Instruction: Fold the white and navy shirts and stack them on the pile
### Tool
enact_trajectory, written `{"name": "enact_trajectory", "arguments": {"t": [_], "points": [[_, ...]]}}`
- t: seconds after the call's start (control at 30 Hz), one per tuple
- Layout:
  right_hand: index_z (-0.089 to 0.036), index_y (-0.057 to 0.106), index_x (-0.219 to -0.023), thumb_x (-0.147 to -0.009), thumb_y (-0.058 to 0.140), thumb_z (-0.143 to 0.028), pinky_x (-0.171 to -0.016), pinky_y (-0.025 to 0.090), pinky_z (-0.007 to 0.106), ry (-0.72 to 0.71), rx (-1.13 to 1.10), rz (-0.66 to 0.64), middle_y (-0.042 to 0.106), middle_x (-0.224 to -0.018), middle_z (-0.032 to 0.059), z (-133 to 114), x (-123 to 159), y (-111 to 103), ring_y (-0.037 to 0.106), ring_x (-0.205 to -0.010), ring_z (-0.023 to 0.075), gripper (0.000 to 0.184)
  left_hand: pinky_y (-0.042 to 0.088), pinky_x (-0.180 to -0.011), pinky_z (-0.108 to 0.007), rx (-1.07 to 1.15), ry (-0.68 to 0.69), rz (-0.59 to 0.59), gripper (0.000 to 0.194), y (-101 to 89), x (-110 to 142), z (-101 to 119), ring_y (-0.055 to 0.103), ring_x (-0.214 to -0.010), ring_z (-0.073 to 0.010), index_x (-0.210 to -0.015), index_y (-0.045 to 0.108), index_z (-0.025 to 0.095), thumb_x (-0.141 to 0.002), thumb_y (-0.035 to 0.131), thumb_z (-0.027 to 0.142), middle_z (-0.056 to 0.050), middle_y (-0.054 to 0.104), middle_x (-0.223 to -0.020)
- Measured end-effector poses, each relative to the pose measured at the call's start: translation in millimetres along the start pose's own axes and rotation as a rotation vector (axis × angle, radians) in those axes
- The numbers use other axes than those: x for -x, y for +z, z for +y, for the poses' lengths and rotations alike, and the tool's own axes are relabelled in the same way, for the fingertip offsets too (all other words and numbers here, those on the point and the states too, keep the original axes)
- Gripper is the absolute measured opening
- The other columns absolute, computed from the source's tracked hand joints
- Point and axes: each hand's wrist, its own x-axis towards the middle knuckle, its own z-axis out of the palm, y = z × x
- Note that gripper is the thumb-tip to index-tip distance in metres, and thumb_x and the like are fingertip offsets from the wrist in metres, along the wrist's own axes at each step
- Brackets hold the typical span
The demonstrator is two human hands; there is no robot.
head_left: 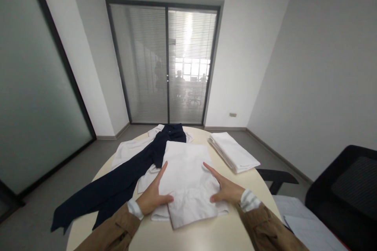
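Observation:
A white garment, folded into a rough rectangle, lies in front of me on the round table; it looks like a shirt, but no collar or buttons show. Its near end is wrinkled, and a lower layer sticks out on both sides. My left hand rests along its left edge, thumb and forefinger spread apart. Along the right edge lies my right hand, also spread, its thumb on the cloth. The other fingers of both hands are partly hidden. Dark navy trousers stretch across the table's left side, partly over other white clothing.
A neatly folded white cloth stack sits at the right rim of the cream table. The trouser legs overhang the left edge. A black office chair stands at right, with white cloth on its seat. Glass doors close the back.

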Motion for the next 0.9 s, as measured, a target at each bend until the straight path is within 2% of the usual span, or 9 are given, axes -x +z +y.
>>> {"name": "enact_trajectory", "arguments": {"t": [0.1, 0.2, 0.27, 0.37, 0.47, 0.6, 0.7, 0.77, 0.9], "points": [[-0.028, 0.014, -0.158, -0.056, 0.091, -0.039, -0.119, 0.025, 0.047, 0.049, -0.07, -0.033, 0.024, -0.161, 0.0128, -8, 4, 0, 0.034, -0.142, 0.0314, 0.128, 0.023, -0.121, -0.045, -0.039, -0.052, 0.048, 0.095, 3.3, 2, 6, 0.033, -0.145, -0.0301, -0.154, 0.032, 0.016, -0.073, 0.075, 0.04, -0.012, 0.036, -0.157], [-0.033, 0.008, -0.158, -0.063, 0.087, -0.04, -0.085, 0.056, 0.04, 0.229, -0.21, -0.107, 0.051, -0.141, 0.0139, -12, 7, 2, 0.068, -0.097, 0.0231, 0.124, 0.054, -0.095, -0.043, 0.017, -0.169, 0.063, 0.075, 8.8, 2, 10, 0.06, -0.12, -0.0309, -0.147, 0.046, 0.019, -0.079, 0.068, 0.043, -0.012, 0.053, -0.144], [-0.03, 0.009, -0.158, -0.07, 0.082, -0.043, -0.066, 0.057, 0.031, 0.306, -0.266, -0.171, 0.069, -0.103, 0.0065, -10, 7, 5, 0.068, -0.067, 0.0149, 0.115, 0.06, -0.067, -0.037, 0.054, -0.248, 0.03, 0.07, 11.7, 3, 10, 0.069, -0.086, -0.0257, -0.145, 0.049, 0.019, -0.083, 0.063, 0.048, -0.013, 0.067, -0.122], [-0.022, 0.039, -0.147, -0.078, 0.074, -0.05, -0.058, 0.052, 0.024, 0.275, -0.275, -0.206, 0.06, -0.067, -0.0041, -6, 5, 9, 0.059, -0.054, 0.0101, 0.082, 0.054, -0.053, -0.031, 0.032, -0.271, 0.017, 0.066, 12.9, 3, 8, 0.061, -0.057, -0.0171, -0.14, 0.054, 0.016, -0.086, 0.06, 0.054, -0.009, 0.072, -0.091], [-0.019, 0.057, -0.12, -0.077, 0.076, -0.048, -0.059, 0.048, 0.02, 0.129, -0.3, -0.161, 0.057, -0.073, -0.004, -2, 2, 11, 0.055, -0.061, 0.0078, 0.055, 0.054, -0.058, -0.029, 0.052, -0.201, 0.069, 0.06, 11.0, 2, 8, 0.063, -0.066, -0.0172, -0.132, 0.061, 0.018, -0.086, 0.058, 0.056, -0.011, 0.069, -0.114], [-0.021, 0.049, -0.11, -0.061, 0.089, -0.034, -0.066, 0.045, 0.019, -0.022, -0.38, -0.095, 0.057, -0.087, -0.0037, -1, 1, 12, 0.056, -0.076, 0.0098, 0.065, 0.053, -0.087, -0.033, 0.146, -0.135, 0.093, 0.073, 8.4, 2, 12, 0.064, -0.101, -0.0254, -0.136, 0.056, 0.017, -0.073, 0.076, 0.047, -0.011, 0.065, -0.124], [-0.025, 0.04, -0.119, -0.056, 0.091, -0.031, -0.062, 0.044, 0.019, 0.001, -0.412, -0.098, 0.056, -0.091, -0.0037, -3, 3, 11, 0.056, -0.074, 0.0102, 0.081, 0.048, -0.1, -0.036, 0.253, -0.114, 0.008, 0.094, 7.8, 3, 13, 0.059, -0.116, -0.0281, -0.145, 0.044, 0.018, -0.063, 0.083, 0.043, -0.01, 0.062, -0.131], [-0.026, 0.037, -0.121, -0.055, 0.092, -0.03, -0.06, 0.045, 0.018, 0.018, -0.432, -0.105, 0.056, -0.091, -0.004, -4, 5, 10, 0.056, -0.073, 0.0098, 0.086, 0.045, -0.103, -0.036, 0.28, -0.094, -0.009, 0.093, 7.9, 4, 12, 0.055, -0.123, -0.0288, -0.145, 0.042, 0.018, -0.065, 0.082, 0.043, -0.011, 0.058, -0.136], [-0.027, 0.037, -0.118, -0.066, 0.086, -0.044, -0.05, 0.046, 0.019, 0.129, -0.433, -0.133, 0.057, -0.084, -0.0051, -5, 6, 9, 0.056, -0.06, 0.0086, 0.073, 0.045, -0.105, -0.039, 0.267, -0.082, -0.018, 0.083, 8.0, 3, 9, 0.058, -0.121, -0.0289, -0.14, 0.046, 0.018, -0.068, 0.08, 0.043, -0.011, 0.061, -0.132]]}}
